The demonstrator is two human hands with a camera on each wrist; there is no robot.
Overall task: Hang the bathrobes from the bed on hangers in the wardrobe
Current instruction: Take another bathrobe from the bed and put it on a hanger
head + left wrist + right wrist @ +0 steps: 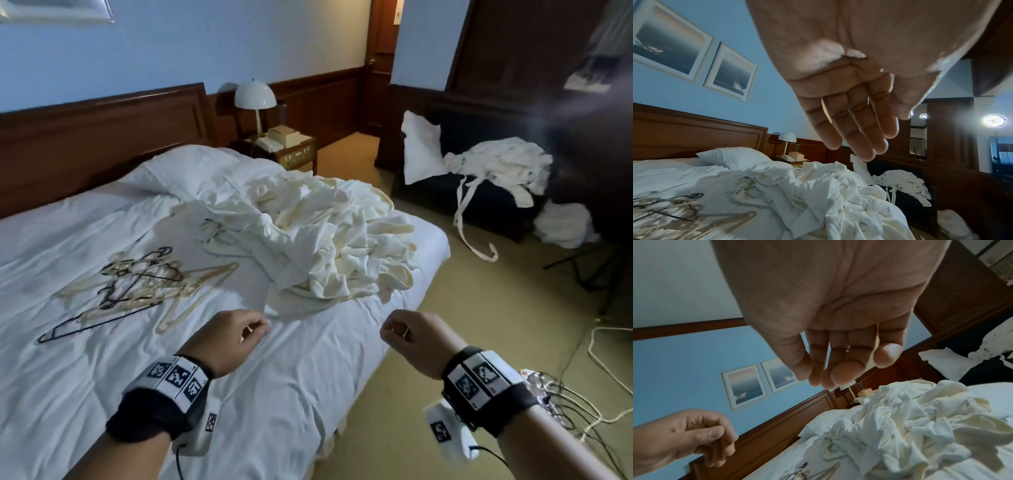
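Risk first: the bathrobes (322, 236) are lying in one crumpled heap on the bed (85, 359), toward the corner by the nightstand (291, 150), belts and sleeves mixed in. Grabbing blind is likely going to drag two robes or a loose belt along. The hangers (137, 287) are sitting in a tangled pile on the sheet, left of the heap and apart from it; pulling one is probably going to lift several hooked together. More white laundry (496, 168) is lying on a dark chair beyond the heap, easy to confuse with the task items.

Grip: left hand (229, 339) and right hand (414, 339) are both hovering above the bed's near edge, short of the heap, fingers loosely curled, holding and touching nothing. No wardrobe interior showing.
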